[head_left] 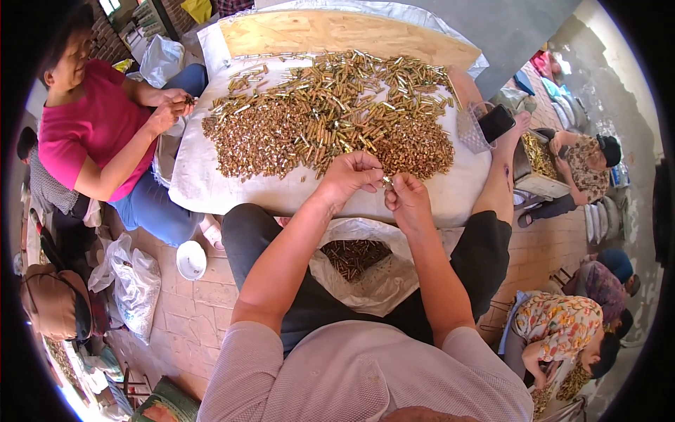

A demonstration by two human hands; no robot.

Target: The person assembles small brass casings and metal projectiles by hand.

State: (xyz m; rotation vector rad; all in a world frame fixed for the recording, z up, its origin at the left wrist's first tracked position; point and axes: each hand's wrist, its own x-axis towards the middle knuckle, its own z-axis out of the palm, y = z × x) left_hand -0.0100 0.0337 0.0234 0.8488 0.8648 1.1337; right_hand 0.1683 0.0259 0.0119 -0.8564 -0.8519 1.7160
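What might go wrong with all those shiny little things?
The piece between the left hand and right hand is tiny, so it might slip, perhaps into the open sack below. Short bits touch long tubes on the table, so they could get mixed. Someone's foot is near the bowl and might bump it.

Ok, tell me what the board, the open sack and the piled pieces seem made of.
The board: probably bare wood, matte, with visible grain. The open sack: perhaps woven plastic, dull whitish, stiffly creased. The piled pieces: likely metal, brass-coloured, glinting.
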